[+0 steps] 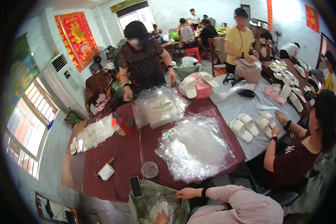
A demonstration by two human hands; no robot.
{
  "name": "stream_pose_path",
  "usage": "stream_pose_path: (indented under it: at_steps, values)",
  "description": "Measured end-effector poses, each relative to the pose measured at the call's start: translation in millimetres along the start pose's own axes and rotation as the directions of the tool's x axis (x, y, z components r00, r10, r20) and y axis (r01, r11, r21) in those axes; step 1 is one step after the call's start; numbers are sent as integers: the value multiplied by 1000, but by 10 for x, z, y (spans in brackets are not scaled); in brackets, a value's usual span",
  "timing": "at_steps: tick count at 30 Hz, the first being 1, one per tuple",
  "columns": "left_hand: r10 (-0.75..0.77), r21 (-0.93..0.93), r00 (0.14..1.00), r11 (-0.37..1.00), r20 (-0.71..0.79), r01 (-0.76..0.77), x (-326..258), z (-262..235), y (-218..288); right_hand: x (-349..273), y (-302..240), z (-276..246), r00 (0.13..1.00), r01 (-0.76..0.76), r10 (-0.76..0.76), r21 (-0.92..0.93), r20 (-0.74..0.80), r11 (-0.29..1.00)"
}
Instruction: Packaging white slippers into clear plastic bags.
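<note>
At the lower edge, a green woven sack [140, 203] gapes beside the table. Inside it lies a clear plastic bag [158, 205] with something whitish in it, whose kind I cannot make out. My left hand [163, 217] is down in the sack, its fingers curled against this bag. My right hand [186, 193], below a pink sleeve and a black wristband, grips the sack's rim on the right. A black phone [136, 186] rests at the sack's far edge, by the table. Beyond it stands a round clear tub [149, 169] with small things in it.
Clear plastic bags [198, 145] lie piled on the dark red table [119, 160]; bagged slippers [160, 104] lie farther back. A white block-like thing [106, 171] is at left. One person [143, 63] stands opposite; another [295, 138] sits at right by white slippers [244, 127].
</note>
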State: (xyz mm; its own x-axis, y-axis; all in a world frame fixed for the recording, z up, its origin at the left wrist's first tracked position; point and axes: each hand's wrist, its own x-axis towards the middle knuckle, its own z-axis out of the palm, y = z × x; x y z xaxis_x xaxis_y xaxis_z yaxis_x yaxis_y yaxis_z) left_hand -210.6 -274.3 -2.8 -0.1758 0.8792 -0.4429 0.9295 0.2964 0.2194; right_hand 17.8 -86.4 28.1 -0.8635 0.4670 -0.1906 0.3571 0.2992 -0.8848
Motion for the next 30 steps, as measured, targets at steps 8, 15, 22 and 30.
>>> stream_pose_path:
  at_steps: [8,15,22,30]
  values:
    - [170,135,982,974,79,-179,574,-1030,757,-616,286,-892,855,-236,227,42,-467,971]
    - [459,52,873,888,-165,-457,1146,-1173,1700,-1151,703,-1396,575,-369,86,-164,-814,915]
    - [289,182,955,938,67,-296,1537,-1039,2281,-1363,1184,-1381,857,-461,82,-683,-509,566]
    - [480,340,877,820,34,-461,1811,-875,2553,-1383,1312,-1278,796,-560,172,-598,-580,573]
